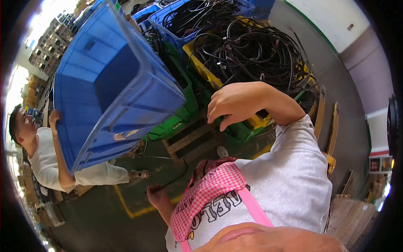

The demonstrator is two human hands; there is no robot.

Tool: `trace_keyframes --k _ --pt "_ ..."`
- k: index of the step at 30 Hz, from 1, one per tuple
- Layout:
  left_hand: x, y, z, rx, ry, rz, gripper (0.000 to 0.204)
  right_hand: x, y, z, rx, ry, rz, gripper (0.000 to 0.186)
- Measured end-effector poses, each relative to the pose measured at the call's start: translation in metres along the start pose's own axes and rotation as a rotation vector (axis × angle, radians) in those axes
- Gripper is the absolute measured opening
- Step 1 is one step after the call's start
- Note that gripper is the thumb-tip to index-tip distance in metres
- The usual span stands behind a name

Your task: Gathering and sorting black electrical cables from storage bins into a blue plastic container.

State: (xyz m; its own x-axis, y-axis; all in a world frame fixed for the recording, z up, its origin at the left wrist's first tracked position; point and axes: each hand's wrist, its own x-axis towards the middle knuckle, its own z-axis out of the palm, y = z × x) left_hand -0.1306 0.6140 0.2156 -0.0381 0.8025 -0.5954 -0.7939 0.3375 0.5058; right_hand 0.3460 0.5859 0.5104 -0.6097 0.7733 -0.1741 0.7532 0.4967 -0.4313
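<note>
Low at my left side, my left hand is closed on a black cable, which trails up and right toward a wooden pallet. My right hand is raised in front of the yellow crate, its fingers loosely bent and the thumb apart, with nothing visible in it. Behind it lies a big heap of coiled black cables. To the left, a large blue bin is tilted on its side with its hollow showing. A co-worker's hand grips its rim.
The co-worker stands at far left. Green crates rest by the wooden pallet. Another blue bin of cables stands behind. Wooden bars lie at right, a cardboard box at lower right. Yellow lines mark the floor.
</note>
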Motion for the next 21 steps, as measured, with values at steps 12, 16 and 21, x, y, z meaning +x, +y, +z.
trace_keyframes --k 12,16,21 --pt "0.051 0.027 -0.051 0.405 0.133 0.121 0.029 -0.003 0.094 -0.058 0.203 0.466 0.307 0.025" --pt "0.033 0.005 -0.008 -0.056 0.405 0.049 0.032 -0.023 0.242 -0.087 -0.030 0.771 0.696 0.028" --pt "0.037 -0.035 -0.034 0.086 0.401 0.091 0.029 -0.026 0.372 -0.099 0.111 0.958 1.111 0.038"
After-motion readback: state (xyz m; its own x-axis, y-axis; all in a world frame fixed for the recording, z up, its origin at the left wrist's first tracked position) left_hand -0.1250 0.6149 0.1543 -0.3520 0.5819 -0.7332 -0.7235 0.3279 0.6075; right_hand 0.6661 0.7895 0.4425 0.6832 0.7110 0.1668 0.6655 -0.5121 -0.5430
